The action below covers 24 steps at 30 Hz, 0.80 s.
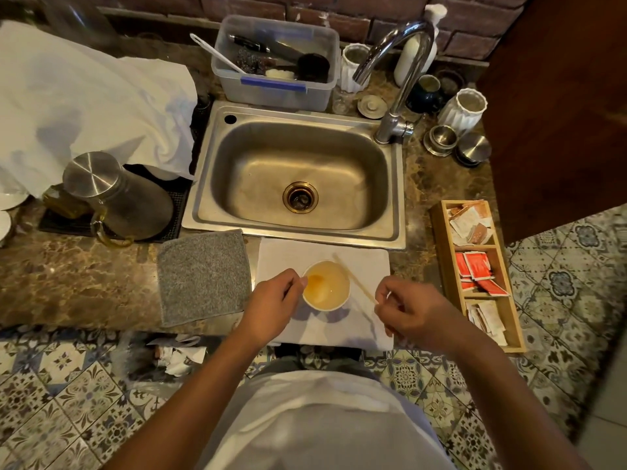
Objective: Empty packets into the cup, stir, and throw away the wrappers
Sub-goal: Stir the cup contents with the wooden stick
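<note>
A white paper cup (326, 285) of pale orange liquid stands on a white cloth (359, 266) at the counter's front edge. My left hand (274, 301) rests against the cup's left rim, fingers curled. My right hand (412, 308) pinches the near end of a thin wooden stir stick (354, 278), which lies slanted just right of the cup, outside it. A wooden organizer (441, 252) at the right holds packets: red ones (475, 271) in the middle compartment, white and brown ones in the other two. Crumpled wrappers (176, 357) lie in a bag below the counter edge.
A steel sink (298, 174) with a faucet (397, 76) lies behind the cup. A grey cloth (203, 276) sits left of the white cloth, a steel jug (112, 195) further left. A plastic tub (274, 62) and jars line the back wall.
</note>
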Each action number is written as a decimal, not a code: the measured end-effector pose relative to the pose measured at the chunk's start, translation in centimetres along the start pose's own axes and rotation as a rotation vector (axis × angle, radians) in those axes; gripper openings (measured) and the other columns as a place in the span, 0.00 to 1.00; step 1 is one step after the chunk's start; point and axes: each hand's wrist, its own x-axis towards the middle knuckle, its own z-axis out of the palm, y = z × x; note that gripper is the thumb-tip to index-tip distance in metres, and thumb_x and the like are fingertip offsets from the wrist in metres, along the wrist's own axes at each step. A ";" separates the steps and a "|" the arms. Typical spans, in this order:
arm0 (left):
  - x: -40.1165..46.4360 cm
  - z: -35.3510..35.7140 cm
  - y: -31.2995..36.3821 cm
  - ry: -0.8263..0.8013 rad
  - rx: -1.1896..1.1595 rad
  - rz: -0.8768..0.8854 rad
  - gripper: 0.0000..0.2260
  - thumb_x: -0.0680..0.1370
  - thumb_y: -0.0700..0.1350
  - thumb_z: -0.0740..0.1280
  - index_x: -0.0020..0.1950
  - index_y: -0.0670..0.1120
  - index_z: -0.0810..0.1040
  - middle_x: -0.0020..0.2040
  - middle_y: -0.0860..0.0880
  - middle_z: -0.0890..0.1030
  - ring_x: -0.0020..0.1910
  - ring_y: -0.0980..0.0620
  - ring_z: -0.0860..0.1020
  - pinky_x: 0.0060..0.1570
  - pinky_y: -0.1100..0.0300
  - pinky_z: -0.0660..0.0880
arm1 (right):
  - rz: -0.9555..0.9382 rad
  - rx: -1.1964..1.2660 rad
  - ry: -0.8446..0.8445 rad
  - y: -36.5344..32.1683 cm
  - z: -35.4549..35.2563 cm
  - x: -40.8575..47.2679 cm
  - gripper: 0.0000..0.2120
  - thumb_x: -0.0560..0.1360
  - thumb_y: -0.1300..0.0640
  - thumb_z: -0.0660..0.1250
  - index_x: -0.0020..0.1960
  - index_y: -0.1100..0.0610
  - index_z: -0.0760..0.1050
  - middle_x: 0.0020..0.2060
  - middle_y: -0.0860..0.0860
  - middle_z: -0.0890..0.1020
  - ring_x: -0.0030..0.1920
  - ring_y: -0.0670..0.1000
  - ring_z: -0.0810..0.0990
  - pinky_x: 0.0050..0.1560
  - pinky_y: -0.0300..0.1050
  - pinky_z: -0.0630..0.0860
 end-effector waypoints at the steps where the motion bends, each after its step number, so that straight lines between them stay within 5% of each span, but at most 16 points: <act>1: -0.1 0.1 0.1 0.001 0.000 0.005 0.15 0.83 0.52 0.62 0.42 0.45 0.75 0.29 0.49 0.78 0.27 0.53 0.73 0.31 0.51 0.73 | -0.023 -0.124 0.004 0.0 0.2 0.3 0.04 0.80 0.54 0.65 0.47 0.52 0.75 0.32 0.51 0.82 0.33 0.53 0.81 0.32 0.50 0.77; 5: -0.6 0.7 0.5 0.001 0.036 0.027 0.14 0.83 0.53 0.62 0.43 0.46 0.75 0.29 0.48 0.77 0.30 0.46 0.77 0.32 0.49 0.73 | 0.014 -0.523 0.138 -0.5 1.3 1.9 0.05 0.80 0.49 0.62 0.51 0.48 0.74 0.39 0.48 0.82 0.38 0.49 0.78 0.31 0.41 0.67; 7: -0.9 1.2 0.7 0.004 0.047 0.051 0.13 0.83 0.53 0.62 0.42 0.47 0.74 0.29 0.47 0.77 0.31 0.45 0.77 0.32 0.48 0.72 | -0.001 -0.589 0.211 -1.1 2.2 2.6 0.08 0.80 0.48 0.62 0.51 0.49 0.77 0.41 0.49 0.84 0.40 0.51 0.81 0.33 0.41 0.71; 9: -1.0 1.7 0.9 -0.004 0.054 0.068 0.13 0.83 0.53 0.62 0.42 0.48 0.73 0.29 0.48 0.77 0.31 0.45 0.76 0.33 0.48 0.73 | -0.020 -0.621 0.265 -1.6 3.3 3.7 0.10 0.78 0.46 0.63 0.51 0.49 0.80 0.42 0.49 0.85 0.42 0.53 0.83 0.39 0.43 0.78; 13: -1.1 2.4 1.5 -0.031 0.083 0.088 0.12 0.83 0.53 0.61 0.44 0.49 0.73 0.31 0.48 0.78 0.32 0.46 0.77 0.35 0.45 0.74 | -0.026 -0.660 0.243 -2.2 5.3 5.7 0.12 0.80 0.47 0.63 0.56 0.50 0.82 0.46 0.51 0.86 0.45 0.54 0.84 0.40 0.41 0.68; 24: -0.8 2.4 1.3 -0.032 0.087 0.053 0.11 0.83 0.55 0.59 0.45 0.51 0.71 0.33 0.49 0.80 0.33 0.47 0.79 0.36 0.43 0.77 | -0.142 -0.761 0.197 -1.8 5.2 6.3 0.13 0.81 0.47 0.61 0.56 0.46 0.83 0.47 0.51 0.86 0.46 0.54 0.84 0.39 0.41 0.63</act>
